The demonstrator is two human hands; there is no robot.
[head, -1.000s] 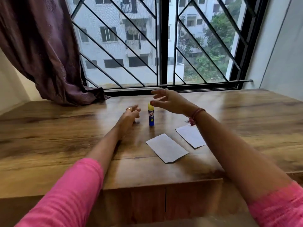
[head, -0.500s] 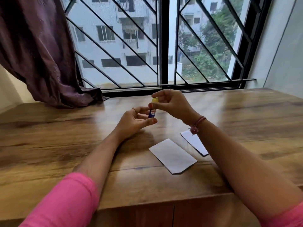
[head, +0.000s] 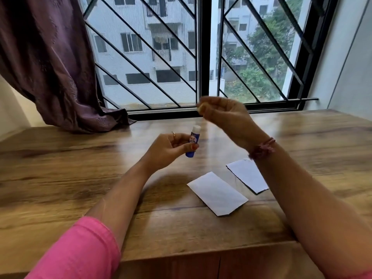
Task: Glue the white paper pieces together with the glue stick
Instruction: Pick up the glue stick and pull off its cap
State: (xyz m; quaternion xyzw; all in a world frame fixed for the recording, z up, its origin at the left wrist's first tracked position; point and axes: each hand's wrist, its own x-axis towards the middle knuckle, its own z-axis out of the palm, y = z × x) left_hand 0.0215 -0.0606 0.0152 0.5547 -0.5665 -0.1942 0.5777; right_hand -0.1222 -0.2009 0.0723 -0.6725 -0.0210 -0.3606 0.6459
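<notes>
My left hand (head: 169, 147) grips the blue glue stick (head: 193, 143) upright above the table, its white tip bare. My right hand (head: 223, 113), raised and blurred in front of the window sill, pinches the yellow cap (head: 201, 108) between its fingertips. Two white paper pieces lie flat on the wooden table (head: 60, 178): one (head: 217, 193) near the middle, the other (head: 246, 174) to its right, partly hidden by my right forearm.
A purple curtain (head: 50, 63) hangs at the back left and drapes onto the table's far edge. A barred window (head: 203, 57) runs along the back. A white wall (head: 350, 67) closes the right side. The table's front edge is close to me.
The glue stick stood on the table; both hands took it up. My right hand has pulled the yellow cap off and lifted it up and right, while my left hand keeps the stick.
</notes>
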